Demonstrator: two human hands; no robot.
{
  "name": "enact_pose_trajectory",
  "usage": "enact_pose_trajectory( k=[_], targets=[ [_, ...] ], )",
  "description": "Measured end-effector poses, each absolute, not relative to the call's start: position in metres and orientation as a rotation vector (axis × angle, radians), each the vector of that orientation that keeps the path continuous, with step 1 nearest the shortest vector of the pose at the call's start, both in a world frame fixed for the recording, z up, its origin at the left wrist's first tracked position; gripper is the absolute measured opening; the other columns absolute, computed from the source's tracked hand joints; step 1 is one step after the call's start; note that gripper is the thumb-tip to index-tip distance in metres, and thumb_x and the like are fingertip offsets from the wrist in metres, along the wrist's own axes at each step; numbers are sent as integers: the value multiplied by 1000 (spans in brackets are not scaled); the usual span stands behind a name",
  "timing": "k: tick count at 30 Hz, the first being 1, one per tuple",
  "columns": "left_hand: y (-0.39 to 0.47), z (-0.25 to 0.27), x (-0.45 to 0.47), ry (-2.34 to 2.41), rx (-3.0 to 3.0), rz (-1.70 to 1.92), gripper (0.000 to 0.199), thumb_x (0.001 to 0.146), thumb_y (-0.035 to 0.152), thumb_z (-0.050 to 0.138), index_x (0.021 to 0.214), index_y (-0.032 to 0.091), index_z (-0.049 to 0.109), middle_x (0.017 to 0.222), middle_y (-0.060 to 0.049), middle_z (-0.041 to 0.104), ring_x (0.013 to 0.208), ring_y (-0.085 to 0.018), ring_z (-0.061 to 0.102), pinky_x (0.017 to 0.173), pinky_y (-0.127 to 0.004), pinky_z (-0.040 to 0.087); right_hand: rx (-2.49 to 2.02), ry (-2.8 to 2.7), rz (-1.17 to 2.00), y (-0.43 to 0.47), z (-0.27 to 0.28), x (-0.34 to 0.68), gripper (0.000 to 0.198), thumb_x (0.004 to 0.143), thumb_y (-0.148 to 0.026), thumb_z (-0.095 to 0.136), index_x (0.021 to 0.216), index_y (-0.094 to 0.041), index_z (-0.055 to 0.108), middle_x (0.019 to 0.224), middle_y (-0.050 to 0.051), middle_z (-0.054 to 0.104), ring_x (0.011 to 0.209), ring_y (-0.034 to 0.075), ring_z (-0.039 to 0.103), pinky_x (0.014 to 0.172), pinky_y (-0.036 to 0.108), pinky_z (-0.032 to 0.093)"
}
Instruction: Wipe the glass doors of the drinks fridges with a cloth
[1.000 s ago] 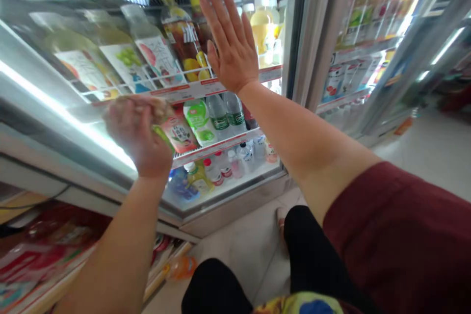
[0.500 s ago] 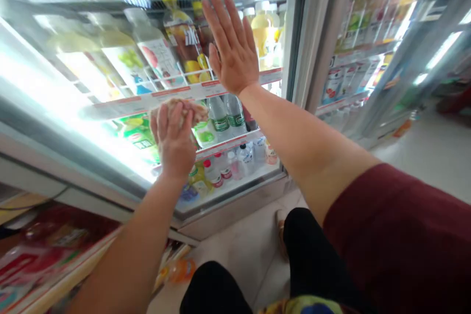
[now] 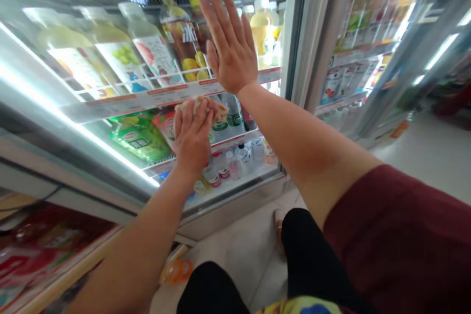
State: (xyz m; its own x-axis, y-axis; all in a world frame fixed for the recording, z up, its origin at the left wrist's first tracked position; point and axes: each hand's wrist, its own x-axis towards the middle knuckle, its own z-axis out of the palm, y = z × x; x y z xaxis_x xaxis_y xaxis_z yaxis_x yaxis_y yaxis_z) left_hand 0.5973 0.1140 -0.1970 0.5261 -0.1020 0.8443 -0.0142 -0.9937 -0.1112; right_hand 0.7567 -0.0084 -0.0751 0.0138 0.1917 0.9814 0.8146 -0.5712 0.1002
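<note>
My left hand [image 3: 195, 135] presses a crumpled, pale cloth [image 3: 215, 108] against the glass door [image 3: 235, 181] of a drinks fridge, its fingers bent over the cloth. Higher up and to the right, my right hand [image 3: 233, 44] lies flat on the same glass with its fingers stretched out and nothing in it. Behind the glass stand bottles of pale juice [image 3: 110, 44] and a dark tea bottle with a yellow cap [image 3: 180, 29] on the upper shelf. Green bottles [image 3: 140, 137] fill part of the shelf below.
A second fridge [image 3: 349, 54] with drinks stands to the right, past the metal door frame [image 3: 312, 34]. At lower left is a low shelf [image 3: 73, 267] with red packs, and an orange bottle [image 3: 177, 271] near the tiled floor [image 3: 235, 250]. My knees are close below.
My left hand has slid the cloth to the right across the glass, uncovering the green bottles and a red pack behind it. My right hand stays nearly in place.
</note>
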Motion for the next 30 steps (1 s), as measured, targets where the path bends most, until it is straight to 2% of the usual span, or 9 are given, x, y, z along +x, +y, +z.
enact_pose_trajectory(
  k=[3,6,11,13,16,21,24,27,30],
  targets=[
    [117,-166,597,21,-2690,-1454,43,114,24,34,138,15,69,168,-1,49,168,-22,20,138,-62,15,-1749,-1026,-1560,-5,-75,761,63,101,-28,32,160,-28,54,171,0,51,164,18,39,138,40,26],
    [130,-130,601,15,-2589,-1561,50,117,37,29,143,12,64,173,2,39,168,-26,15,137,-62,11,-1725,-1021,-1587,-5,-75,760,64,101,-26,30,160,-21,54,169,3,53,163,20,42,138,45,29],
    [136,-158,607,218,-2527,-1658,46,114,22,40,155,24,60,172,1,43,170,-18,13,142,-58,12,-1694,-1046,-1572,-11,-77,754,67,100,-28,25,158,-25,57,168,3,55,162,20,43,136,44,31],
    [140,-167,604,266,-2562,-1613,45,114,20,40,154,26,61,171,1,46,169,-19,17,142,-57,12,-1654,-1060,-1546,-13,-77,753,66,99,-28,26,157,-27,58,167,1,55,162,19,42,136,44,31],
    [164,-141,596,212,-2533,-1618,43,117,26,42,157,24,58,176,1,37,170,-25,14,139,-64,7,-1626,-1051,-1569,-14,-77,752,62,99,-28,31,153,-41,58,166,-5,56,162,15,43,134,38,31],
    [209,-97,584,21,-2322,-1778,49,120,28,29,163,18,48,179,-3,27,169,-37,7,128,-80,4,-1723,-1061,-1580,-14,-77,751,66,102,-22,22,160,-18,53,169,7,53,164,22,41,136,47,31],
    [196,-137,576,66,-2278,-1745,51,116,21,41,167,25,45,179,-3,31,170,-27,11,135,-69,15,-1727,-1059,-1523,-13,-77,753,65,101,-27,27,159,-31,54,170,1,52,165,18,38,137,43,28],
    [181,-179,564,225,-2380,-1579,54,112,13,49,164,29,50,170,-2,46,169,-21,19,138,-59,23,-1729,-1065,-1564,-13,-77,754,66,102,-26,23,162,-22,52,171,5,50,165,19,38,137,44,29],
    [199,-172,549,247,-2496,-1542,49,110,14,53,157,27,58,169,-2,49,168,-26,24,138,-65,18,-1750,-1072,-1591,-15,-77,752,67,104,-22,20,163,-14,51,172,10,49,164,23,40,135,47,33]
  ],
)
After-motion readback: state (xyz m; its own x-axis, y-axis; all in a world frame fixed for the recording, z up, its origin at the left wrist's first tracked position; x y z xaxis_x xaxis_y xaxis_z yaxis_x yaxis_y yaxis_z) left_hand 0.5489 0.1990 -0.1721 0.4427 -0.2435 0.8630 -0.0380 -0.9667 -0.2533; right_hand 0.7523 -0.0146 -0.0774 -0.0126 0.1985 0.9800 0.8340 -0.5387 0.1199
